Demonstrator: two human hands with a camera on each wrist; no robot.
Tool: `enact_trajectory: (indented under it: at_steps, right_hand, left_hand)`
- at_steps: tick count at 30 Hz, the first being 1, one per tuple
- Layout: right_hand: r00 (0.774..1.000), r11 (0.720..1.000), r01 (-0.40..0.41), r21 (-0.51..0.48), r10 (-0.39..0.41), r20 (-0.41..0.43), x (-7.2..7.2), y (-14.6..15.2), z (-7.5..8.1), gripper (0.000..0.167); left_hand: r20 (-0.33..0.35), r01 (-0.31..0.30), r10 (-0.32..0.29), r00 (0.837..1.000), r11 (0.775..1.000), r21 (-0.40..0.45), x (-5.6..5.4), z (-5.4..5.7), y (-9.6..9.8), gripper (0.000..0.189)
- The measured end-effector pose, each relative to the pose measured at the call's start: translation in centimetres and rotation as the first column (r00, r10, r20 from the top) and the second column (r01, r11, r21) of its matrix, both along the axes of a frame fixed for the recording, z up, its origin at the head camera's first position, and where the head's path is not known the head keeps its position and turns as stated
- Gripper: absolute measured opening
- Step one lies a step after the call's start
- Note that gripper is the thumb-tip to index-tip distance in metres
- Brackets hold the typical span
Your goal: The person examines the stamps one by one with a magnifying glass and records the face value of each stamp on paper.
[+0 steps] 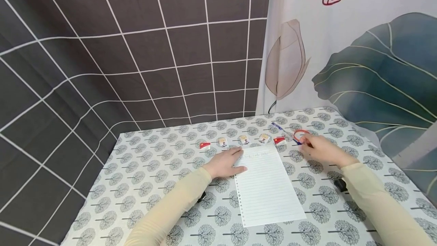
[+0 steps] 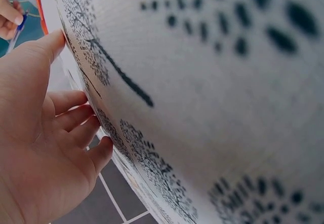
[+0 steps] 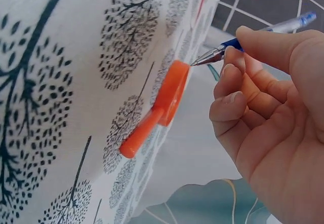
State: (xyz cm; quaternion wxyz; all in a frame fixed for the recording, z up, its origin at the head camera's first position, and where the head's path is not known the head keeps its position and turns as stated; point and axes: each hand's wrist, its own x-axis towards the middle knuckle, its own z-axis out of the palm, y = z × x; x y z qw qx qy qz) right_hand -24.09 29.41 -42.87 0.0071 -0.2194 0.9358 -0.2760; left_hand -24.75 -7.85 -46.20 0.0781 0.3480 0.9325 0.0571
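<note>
My right hand (image 1: 317, 148) pinches a ballpoint pen (image 3: 234, 43) with a clear barrel and blue grip between thumb and fingers, its bare tip angled down. Close by that tip lies an orange ring with a short handle (image 3: 169, 93), like a magnifying glass, on the patterned cloth. A lined sheet of paper (image 1: 269, 189) with punched holes down its left side lies in front of me, faint handwriting across its top lines. My left hand (image 1: 225, 162) rests on the sheet's upper left edge, fingers spread and nearly straight; the left wrist view shows its palm (image 2: 45, 133).
Behind the paper runs a row of small cards: a red-and-white card (image 1: 205, 145) at the left, picture cards (image 1: 244, 140) between, and another red-and-white card (image 1: 280, 140) near the pen. A tree-print cloth (image 1: 146, 177) covers the table. Dark checked fabric (image 1: 187, 48) and a leaf-print curtain (image 1: 382, 71) stand behind.
</note>
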Motion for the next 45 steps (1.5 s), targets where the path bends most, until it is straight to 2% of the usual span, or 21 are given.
enact_trajectory:
  at_steps: [6, 13, 17, 22, 30, 37, 45]
  right_hand:
    - [0.999, 0.998, 0.046, -0.049, -0.046, 0.012, -0.1, -0.5, 0.3, 0.011]
    - [0.995, 0.989, 0.094, -0.113, -0.092, 0.024, 0.0, -1.2, 0.2, 0.032]
    - [0.994, 0.982, 0.107, -0.158, -0.105, 0.023, 0.1, -1.9, 0.1, 0.019]
    - [0.993, 0.976, 0.107, -0.189, -0.115, -0.029, 0.0, -2.5, -0.1, 0.011]
    - [0.989, 0.972, 0.146, -0.187, -0.148, 0.0, -0.4, -3.6, -0.3, 0.009]
    - [0.989, 0.957, 0.146, -0.249, -0.137, 0.054, -0.6, -4.5, -1.0, 0.008]
    - [0.989, 0.964, 0.144, -0.223, -0.133, 0.064, -0.8, -5.4, -1.4, 0.01]
  left_hand:
    - [0.001, -0.006, 0.006, 1.0, 1.0, -0.001, -0.1, 0.0, 0.0, 0.08]
    - [0.002, -0.008, 0.008, 1.0, 1.0, -0.005, 0.0, 0.0, 0.1, 0.08]
    - [0.004, -0.009, 0.009, 1.0, 1.0, -0.005, 0.1, 0.0, 0.1, 0.08]
    - [0.008, -0.014, 0.014, 1.0, 1.0, -0.002, 0.2, 0.1, 0.1, 0.08]
    - [0.007, -0.013, 0.013, 1.0, 1.0, -0.003, 0.2, 0.1, 0.0, 0.08]
    - [0.014, -0.023, 0.023, 1.0, 1.0, 0.007, 0.2, 0.0, 0.0, 0.08]
    - [0.014, -0.019, 0.019, 1.0, 1.0, 0.01, 0.1, 0.0, 0.0, 0.081]
